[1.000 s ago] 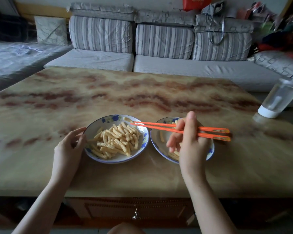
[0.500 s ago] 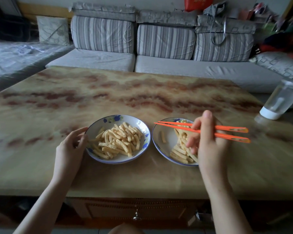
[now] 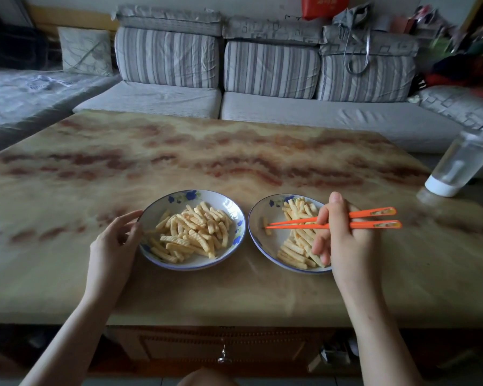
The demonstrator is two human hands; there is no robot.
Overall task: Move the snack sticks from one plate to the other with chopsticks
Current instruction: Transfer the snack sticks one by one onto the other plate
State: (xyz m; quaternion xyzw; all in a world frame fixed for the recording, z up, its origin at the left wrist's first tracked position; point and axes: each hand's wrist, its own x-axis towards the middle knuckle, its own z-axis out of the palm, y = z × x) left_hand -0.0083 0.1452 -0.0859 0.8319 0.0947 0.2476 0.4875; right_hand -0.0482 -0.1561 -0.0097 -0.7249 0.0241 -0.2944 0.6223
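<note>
Tabletop [image 3: 234, 151]: a glossy beige slab veined with reddish brown is seen, carried on a wooden base with a drawer.
Left plate [image 3: 226, 203]: a white plate with a blue rim and blue flowers is set near the front edge and heaped with snack sticks [image 3: 190, 232].
Right plate [image 3: 255, 232]: a matching plate is placed just beside it, rims almost meeting.
Clear bottle [image 3: 457, 168]: stood on its white base near the right edge, well apart from both plates.
</note>
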